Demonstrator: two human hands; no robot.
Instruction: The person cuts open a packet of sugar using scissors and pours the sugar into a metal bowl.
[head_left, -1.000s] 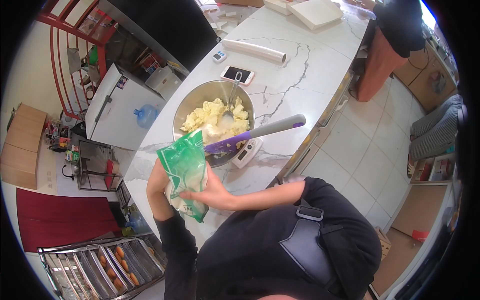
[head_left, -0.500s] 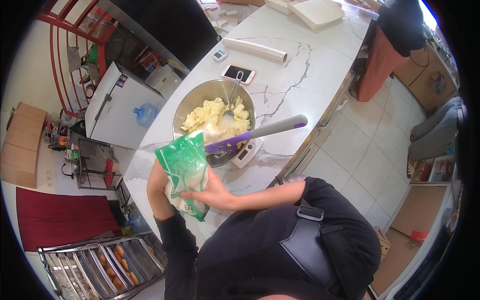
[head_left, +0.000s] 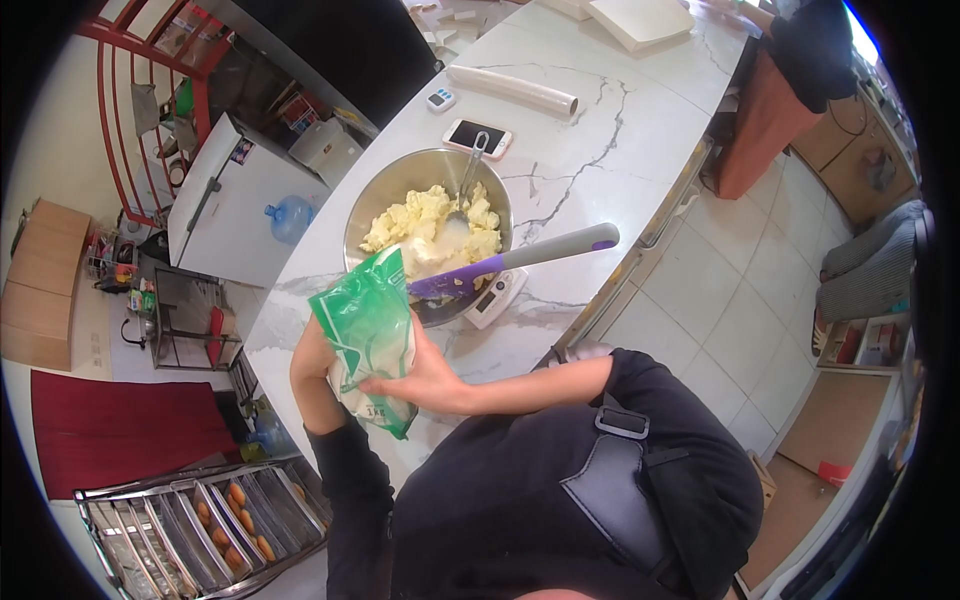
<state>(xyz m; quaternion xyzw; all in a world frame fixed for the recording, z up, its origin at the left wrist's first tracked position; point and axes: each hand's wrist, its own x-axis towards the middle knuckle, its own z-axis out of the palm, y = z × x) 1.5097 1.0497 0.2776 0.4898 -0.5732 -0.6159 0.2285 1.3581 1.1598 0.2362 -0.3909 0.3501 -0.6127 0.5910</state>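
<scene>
Counter (head_left: 590, 180) bears a steel bowl (head_left: 378, 195) of yellow mixture (head_left: 415, 215) beside its left edge. Above the near end, a green bag (head_left: 372, 335) leans toward the bowl; a purple-grey spatula (head_left: 505, 263) points its handle at the right edge. Right hand (head_left: 428, 375) clasps the bag, left hand (head_left: 313, 352) holds its other side, fingers hidden.

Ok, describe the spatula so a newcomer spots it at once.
On the marbled counter sits a big metal bowl of pale yellow mixture. The spatula reaches in, handle jutting over the rim. Unlike the metal utensil in there, it's purple with a grey handle.
</scene>
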